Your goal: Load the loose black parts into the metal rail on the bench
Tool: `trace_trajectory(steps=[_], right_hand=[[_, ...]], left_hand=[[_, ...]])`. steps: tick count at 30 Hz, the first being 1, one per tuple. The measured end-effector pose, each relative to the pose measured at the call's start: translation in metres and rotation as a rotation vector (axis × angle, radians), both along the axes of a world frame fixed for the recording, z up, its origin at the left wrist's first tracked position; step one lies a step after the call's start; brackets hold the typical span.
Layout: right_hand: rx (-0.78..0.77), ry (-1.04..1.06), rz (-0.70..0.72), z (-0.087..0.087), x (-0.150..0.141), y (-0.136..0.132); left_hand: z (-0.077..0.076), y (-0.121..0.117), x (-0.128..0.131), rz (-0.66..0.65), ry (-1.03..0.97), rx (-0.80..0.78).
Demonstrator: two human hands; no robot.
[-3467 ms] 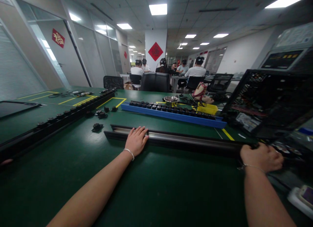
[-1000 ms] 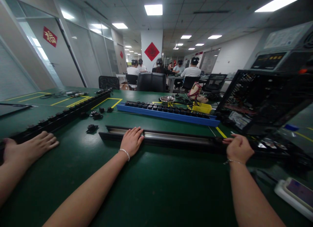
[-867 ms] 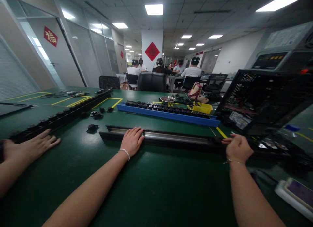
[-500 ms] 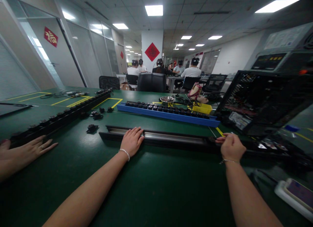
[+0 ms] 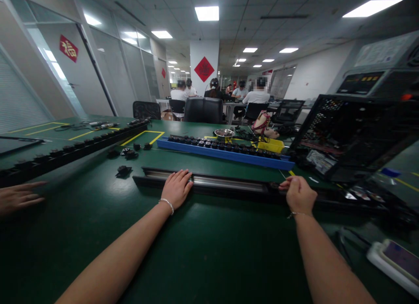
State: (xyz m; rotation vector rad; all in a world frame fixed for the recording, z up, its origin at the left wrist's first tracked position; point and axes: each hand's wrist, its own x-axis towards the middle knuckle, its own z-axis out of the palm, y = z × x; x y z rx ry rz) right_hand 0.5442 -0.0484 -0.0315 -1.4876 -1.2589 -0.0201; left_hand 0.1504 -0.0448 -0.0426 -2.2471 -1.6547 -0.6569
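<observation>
Long, straight black rail with a shiny, smooth groove (image 5: 225, 184) on a glossy green counter (image 5: 209, 251)

Nearest, at right, sits a rounded white block (image 5: 391, 271) topped by a glassy screen (image 5: 402, 255). The person's left hand (image 5: 176, 190) lies on the rail, fingers extended and slightly parted, not wrapped around it. The right hand (image 5: 300, 195) has its fingers curled nearly together beside a small black part (image 5: 272, 186) in the groove; whether they grip it, I cannot tell. This hand hides some of the rail. At far left, another person's hand (image 5: 19, 198) reaches in. Beyond lie chunky loose black parts (image 5: 123, 171), a long blue tray (image 5: 225, 154) and, crowding the right side, an open black perforated case (image 5: 340, 140).
</observation>
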Motion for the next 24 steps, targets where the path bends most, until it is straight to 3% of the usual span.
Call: trace_trajectory(steps=[24], right_hand=[[-0.082, -0.162, 0.308, 0.015, -0.049, -0.002]], left_hand=[[-0.001, 0.001, 0.000, 0.006, 0.015, 0.001]])
